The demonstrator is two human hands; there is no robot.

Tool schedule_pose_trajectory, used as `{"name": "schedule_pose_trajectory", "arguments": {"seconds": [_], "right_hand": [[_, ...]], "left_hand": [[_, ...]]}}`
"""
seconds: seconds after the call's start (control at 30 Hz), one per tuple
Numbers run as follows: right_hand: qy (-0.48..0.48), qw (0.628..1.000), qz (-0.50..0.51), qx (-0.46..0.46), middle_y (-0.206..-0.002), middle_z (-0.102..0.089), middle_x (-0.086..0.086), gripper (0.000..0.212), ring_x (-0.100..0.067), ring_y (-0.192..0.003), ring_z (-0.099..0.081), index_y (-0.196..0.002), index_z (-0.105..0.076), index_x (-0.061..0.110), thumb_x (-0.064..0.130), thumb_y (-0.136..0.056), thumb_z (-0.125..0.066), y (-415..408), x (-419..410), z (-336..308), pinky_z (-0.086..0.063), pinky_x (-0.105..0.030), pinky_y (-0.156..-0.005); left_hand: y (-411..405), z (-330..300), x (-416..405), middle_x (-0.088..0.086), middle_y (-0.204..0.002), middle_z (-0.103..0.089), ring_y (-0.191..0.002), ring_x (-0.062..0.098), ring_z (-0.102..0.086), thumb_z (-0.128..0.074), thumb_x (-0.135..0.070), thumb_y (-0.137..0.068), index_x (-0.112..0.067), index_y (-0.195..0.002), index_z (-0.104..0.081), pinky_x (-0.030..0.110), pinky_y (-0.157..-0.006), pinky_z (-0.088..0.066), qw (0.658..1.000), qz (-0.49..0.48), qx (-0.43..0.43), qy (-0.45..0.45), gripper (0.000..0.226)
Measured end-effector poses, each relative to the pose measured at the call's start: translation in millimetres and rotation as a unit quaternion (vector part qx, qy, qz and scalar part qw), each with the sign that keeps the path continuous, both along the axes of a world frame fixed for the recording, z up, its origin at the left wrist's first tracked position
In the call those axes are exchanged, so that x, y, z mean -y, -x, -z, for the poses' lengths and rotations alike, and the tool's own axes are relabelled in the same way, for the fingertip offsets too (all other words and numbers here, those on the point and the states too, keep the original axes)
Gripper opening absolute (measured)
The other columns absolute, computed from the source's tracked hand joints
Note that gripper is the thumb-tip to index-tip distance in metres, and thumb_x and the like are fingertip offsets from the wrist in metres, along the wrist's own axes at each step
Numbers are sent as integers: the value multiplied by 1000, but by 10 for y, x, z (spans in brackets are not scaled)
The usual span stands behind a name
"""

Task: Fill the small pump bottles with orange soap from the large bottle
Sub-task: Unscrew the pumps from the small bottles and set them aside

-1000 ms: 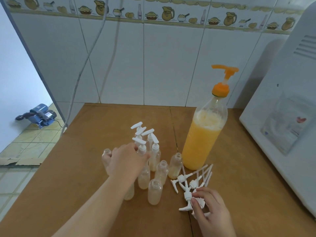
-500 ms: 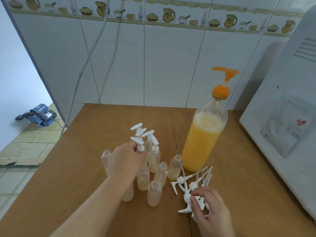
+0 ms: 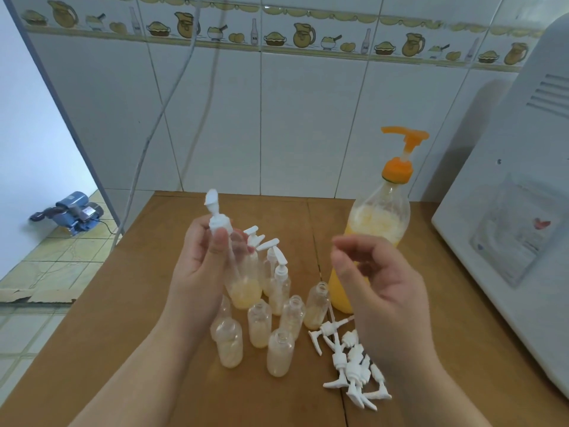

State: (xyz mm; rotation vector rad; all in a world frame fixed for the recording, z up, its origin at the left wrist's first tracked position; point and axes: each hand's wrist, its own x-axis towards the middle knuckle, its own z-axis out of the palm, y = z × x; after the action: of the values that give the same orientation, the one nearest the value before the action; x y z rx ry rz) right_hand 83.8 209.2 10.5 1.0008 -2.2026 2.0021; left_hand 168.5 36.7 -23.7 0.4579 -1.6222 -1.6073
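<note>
One small pump bottle (image 3: 238, 272), part-filled with orange soap and capped in white, is sitting tilted at twelve o'clock of the open small bottles (image 3: 278, 337). The large bottle (image 3: 374, 241) is standing upright at their two o'clock, loose pumps (image 3: 351, 365) lying at four.

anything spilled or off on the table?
No spill visible. Only the loose white pump heads lie in a jumbled heap by the uncapped small bottles. Left hand holds one bottle raised, pump on.
</note>
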Motion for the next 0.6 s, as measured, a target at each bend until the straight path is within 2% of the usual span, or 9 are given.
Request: {"name": "schedule_pose_trajectory", "arguments": {"seconds": [0.1, 0.17, 0.27, 0.33, 0.4, 0.5, 0.53, 0.6], "right_hand": [[-4, 996, -37, 83, -85, -67, 6, 12, -11, -75, -60, -92, -68, 28, 32, -83, -61, -11, 121, -296, -49, -10, -62], [-53, 990, -74, 105, -83, -67, 5, 11, -6, -69, -59, -90, -69, 30, 37, -83, -62, -13, 201, -404, -47, -9, -58], [-149, 976, -126, 100, -77, -69, 6, 23, -6, -64, -59, -86, -71, 29, 49, -78, -63, -39, 302, -434, -49, -15, -55], [-148, 972, -145, 114, -65, -65, 9, 23, -2, -54, -55, -83, -72, 22, 44, -76, -69, -74, 347, -403, -45, -13, -49], [-134, 971, -150, 131, -59, -61, 7, 21, -3, -52, -53, -80, -71, 15, 35, -76, -74, -97, 360, -355, -44, -13, -50], [-112, 968, -143, 171, -71, -68, -6, 15, -15, -61, -59, -79, -71, 10, 25, -80, -73, -87, 342, -322, -53, -26, -57], [-94, 967, -137, 192, -73, -69, -7, 13, -17, -62, -59, -80, -72, 9, 22, -81, -72, -72, 329, -324, -54, -26, -57], [-52, 962, -118, 241, -72, -67, -7, 13, -15, -62, -57, -80, -72, 6, 19, -80, -71, -19, 293, -322, -51, -24, -58]], "left_hand": [[-7, 0, -151, 17, -73, -58, -61, 31, -56, -30, -47, -99, -14, -91, -57, 37, -59, -50, 1000, 14, -27, -2, 42], [-20, 11, -251, 26, -70, -56, -56, 33, -52, -28, -46, -96, -8, -85, -59, 37, -53, -47, 998, 40, -33, -27, 51], [-47, 25, -357, 22, -67, -61, -54, 33, -54, -28, -43, -93, -4, -68, -60, 34, -52, -47, 997, 76, 6, -28, 57], [-55, 17, -415, 17, -60, -60, -52, 34, -55, -29, -41, -93, -2, -66, -59, 33, -51, -45, 996, 88, 20, -21, 56], [-54, 22, -443, 16, -55, -58, -53, 33, -56, -29, -40, -94, 0, -65, -58, 31, -51, -45, 995, 90, 30, -8, 57], [-75, 19, -438, 21, -66, -59, -64, 35, -59, -31, -44, -93, -2, -74, -61, 39, -62, -48, 991, 116, 58, 22, 55], [-91, 23, -438, 20, -73, -62, -71, 35, -61, -34, -48, -92, -6, -82, -63, 43, -67, -51, 987, 141, 71, 24, 52], [-135, 45, -457, 8, -84, -68, -81, 28, -65, -46, -56, -85, -23, -96, -65, 37, -74, -54, 975, 199, 98, 9, 40]]}}
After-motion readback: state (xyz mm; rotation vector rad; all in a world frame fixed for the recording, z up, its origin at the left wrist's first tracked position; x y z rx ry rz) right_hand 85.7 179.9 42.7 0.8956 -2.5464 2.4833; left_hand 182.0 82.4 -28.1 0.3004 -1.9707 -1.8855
